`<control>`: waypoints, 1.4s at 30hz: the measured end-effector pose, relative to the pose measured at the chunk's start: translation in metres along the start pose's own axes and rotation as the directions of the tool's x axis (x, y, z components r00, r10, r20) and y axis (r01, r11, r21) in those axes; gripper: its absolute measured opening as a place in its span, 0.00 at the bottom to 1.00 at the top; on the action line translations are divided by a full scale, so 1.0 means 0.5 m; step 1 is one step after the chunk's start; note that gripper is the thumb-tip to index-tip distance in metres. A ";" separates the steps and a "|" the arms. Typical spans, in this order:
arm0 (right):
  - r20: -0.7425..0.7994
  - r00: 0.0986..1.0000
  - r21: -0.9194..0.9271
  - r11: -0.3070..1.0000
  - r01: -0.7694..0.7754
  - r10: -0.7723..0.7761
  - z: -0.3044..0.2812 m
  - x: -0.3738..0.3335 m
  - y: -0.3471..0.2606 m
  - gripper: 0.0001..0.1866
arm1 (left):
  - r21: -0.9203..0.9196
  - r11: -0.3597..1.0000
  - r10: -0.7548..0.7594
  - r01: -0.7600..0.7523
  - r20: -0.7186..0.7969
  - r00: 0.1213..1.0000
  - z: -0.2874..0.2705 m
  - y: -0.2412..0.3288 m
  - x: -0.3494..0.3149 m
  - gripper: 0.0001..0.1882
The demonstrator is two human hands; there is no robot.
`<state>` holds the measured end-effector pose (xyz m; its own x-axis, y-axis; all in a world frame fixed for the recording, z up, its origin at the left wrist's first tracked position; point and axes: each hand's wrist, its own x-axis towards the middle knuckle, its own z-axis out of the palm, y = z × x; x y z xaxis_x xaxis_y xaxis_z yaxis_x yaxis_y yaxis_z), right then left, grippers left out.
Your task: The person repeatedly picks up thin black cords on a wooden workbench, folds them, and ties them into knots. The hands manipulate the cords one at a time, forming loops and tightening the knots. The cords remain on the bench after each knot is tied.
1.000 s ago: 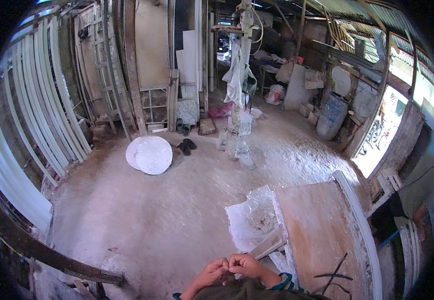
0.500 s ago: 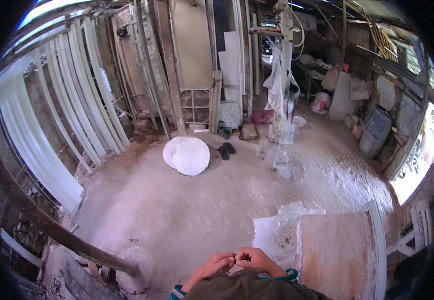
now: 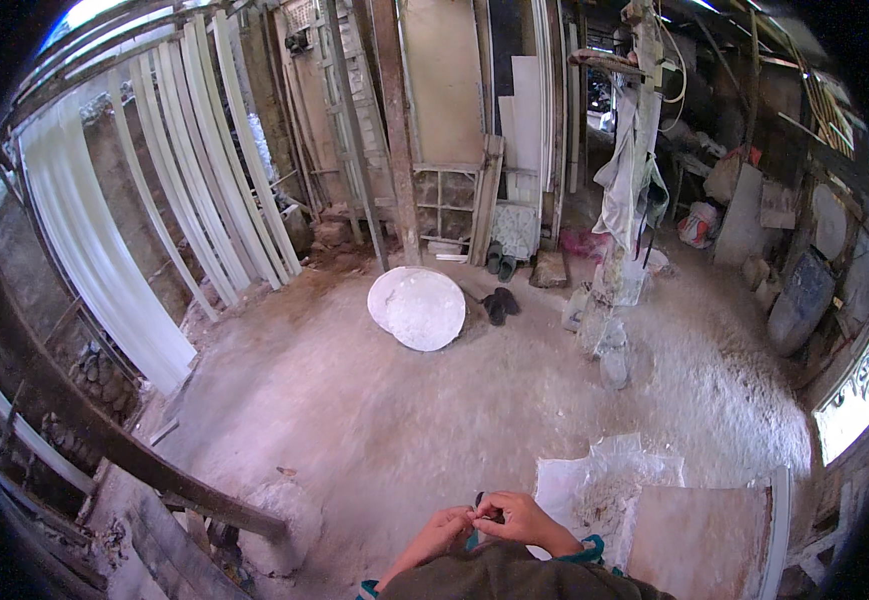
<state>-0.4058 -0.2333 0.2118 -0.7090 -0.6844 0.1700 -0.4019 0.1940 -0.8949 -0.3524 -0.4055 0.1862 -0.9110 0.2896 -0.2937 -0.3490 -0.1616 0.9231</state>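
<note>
My left hand (image 3: 444,530) and my right hand (image 3: 522,521) meet at the lower middle, close to my body, with their fingertips pinched together. A small dark thing (image 3: 479,498) pokes up at the right hand's fingers. It is too small and too much covered to name. What the left fingertips pinch, if anything, is hidden between the hands. Both wrists show teal cuffs, and dark cloth lies right below them.
To the right lie a wooden board (image 3: 699,540) and crumpled plastic sheeting (image 3: 609,478). Ahead on the dusty floor are a white round disc (image 3: 417,308) and dark slippers (image 3: 499,305). White strips (image 3: 189,160) lean at the left; a post (image 3: 622,270) stands right of centre.
The whole scene has shifted to the right in view, as my head turned left. My hands stay together; the small dark thing now shows above the right fingers.
</note>
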 end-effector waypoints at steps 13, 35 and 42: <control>-0.279 0.955 0.156 0.986 -0.061 0.103 0.024 0.217 0.031 0.12 | -0.121 0.992 0.042 0.026 0.529 0.848 -0.213 0.164 0.230 0.14; -0.742 0.483 0.658 0.641 0.394 0.465 0.075 0.064 0.054 0.07 | 0.006 0.996 -0.052 0.091 0.856 0.514 -0.066 0.134 0.353 0.13; -0.808 0.392 0.578 0.725 0.374 0.441 0.029 -0.096 0.008 0.11 | 0.257 0.915 -0.076 -0.311 0.866 0.494 0.074 0.080 0.311 0.17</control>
<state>-0.3651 -0.2098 0.1942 -0.9229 0.3851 0.0053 -0.2223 -0.5215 -0.8238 -0.5001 -0.3321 0.1867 -0.2327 0.9725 0.0004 0.0208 0.0046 0.9998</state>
